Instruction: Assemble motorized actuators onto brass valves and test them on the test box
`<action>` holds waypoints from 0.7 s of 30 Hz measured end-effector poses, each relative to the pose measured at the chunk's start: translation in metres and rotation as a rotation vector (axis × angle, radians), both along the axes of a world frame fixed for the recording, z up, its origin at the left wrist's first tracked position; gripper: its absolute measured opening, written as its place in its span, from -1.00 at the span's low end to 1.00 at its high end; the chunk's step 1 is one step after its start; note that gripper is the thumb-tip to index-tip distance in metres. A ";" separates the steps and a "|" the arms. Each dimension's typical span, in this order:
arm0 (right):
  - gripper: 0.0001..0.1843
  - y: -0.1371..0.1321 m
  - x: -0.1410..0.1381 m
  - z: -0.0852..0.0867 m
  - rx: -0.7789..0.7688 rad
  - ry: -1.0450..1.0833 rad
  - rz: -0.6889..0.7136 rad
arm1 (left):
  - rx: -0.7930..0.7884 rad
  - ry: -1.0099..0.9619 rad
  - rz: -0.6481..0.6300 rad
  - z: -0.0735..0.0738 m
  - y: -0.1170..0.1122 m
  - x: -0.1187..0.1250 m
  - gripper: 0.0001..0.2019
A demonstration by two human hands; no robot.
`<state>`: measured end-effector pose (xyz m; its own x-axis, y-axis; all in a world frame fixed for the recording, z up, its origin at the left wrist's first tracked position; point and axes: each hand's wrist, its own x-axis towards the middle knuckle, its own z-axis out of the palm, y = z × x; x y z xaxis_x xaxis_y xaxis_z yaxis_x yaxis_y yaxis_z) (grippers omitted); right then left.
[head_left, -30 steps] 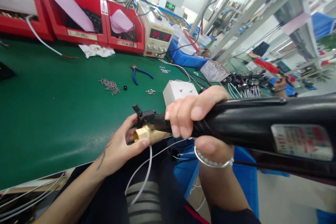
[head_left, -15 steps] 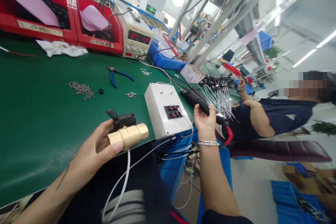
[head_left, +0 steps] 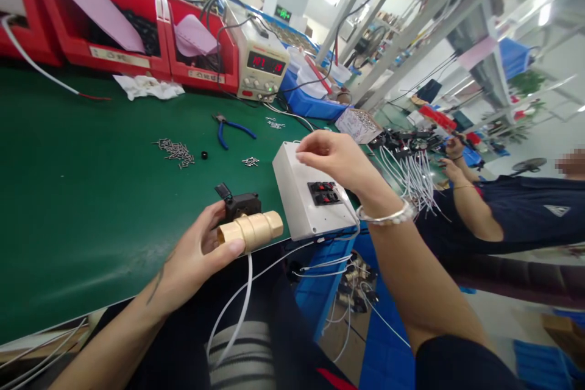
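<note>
Fingers of the left hand (head_left: 201,250) wrap around a brass valve (head_left: 250,230) with a black box on top, holding it at the near edge of the green table (head_left: 91,195). A white wire (head_left: 242,311) hangs down from the valve. The right hand (head_left: 336,155) is half open, fingers bent, over the far end of a white box (head_left: 301,195); I cannot tell if it touches. Red bins (head_left: 137,42) at the back hold dark parts, partly hidden by pink sheets (head_left: 196,36). Little screws (head_left: 176,151) and blue pliers (head_left: 228,128) lie on the table. Another person's hands (head_left: 452,152) are far off and hard to make out.
</note>
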<state>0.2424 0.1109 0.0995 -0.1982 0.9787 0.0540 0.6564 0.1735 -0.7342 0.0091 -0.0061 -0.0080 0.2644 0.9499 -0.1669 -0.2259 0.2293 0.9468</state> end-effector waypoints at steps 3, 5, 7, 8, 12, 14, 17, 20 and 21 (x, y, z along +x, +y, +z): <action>-0.85 0.022 -0.051 -0.005 -0.004 -0.687 0.254 | 0.007 -0.023 -0.002 0.000 0.001 0.000 -0.16; -0.78 0.035 -0.074 -0.018 0.000 -0.873 0.313 | 0.018 -0.037 -0.019 -0.001 0.001 -0.001 -0.14; -0.74 0.044 -0.087 -0.033 -0.005 -0.910 0.336 | 0.024 -0.037 -0.031 -0.003 0.000 -0.002 -0.13; -0.73 0.048 -0.090 -0.040 -0.010 -0.928 0.347 | 0.019 -0.033 -0.030 -0.005 0.000 -0.002 -0.13; -0.69 0.055 -0.094 -0.058 -0.017 -0.984 0.365 | -0.009 -0.032 -0.037 -0.011 -0.002 -0.004 -0.11; -0.69 0.055 -0.094 -0.062 -0.015 -0.994 0.373 | 0.000 -0.053 -0.073 -0.013 -0.002 -0.005 -0.15; -0.74 0.053 -0.095 -0.063 -0.024 -0.983 0.394 | 0.018 -0.081 -0.104 -0.013 -0.002 -0.005 -0.21; -0.75 0.049 -0.095 -0.058 -0.010 -0.934 0.386 | 0.016 -0.062 -0.102 -0.013 -0.001 -0.006 -0.18; -0.74 0.046 -0.094 -0.055 0.005 -0.918 0.376 | 0.017 -0.057 -0.104 -0.012 -0.001 -0.006 -0.17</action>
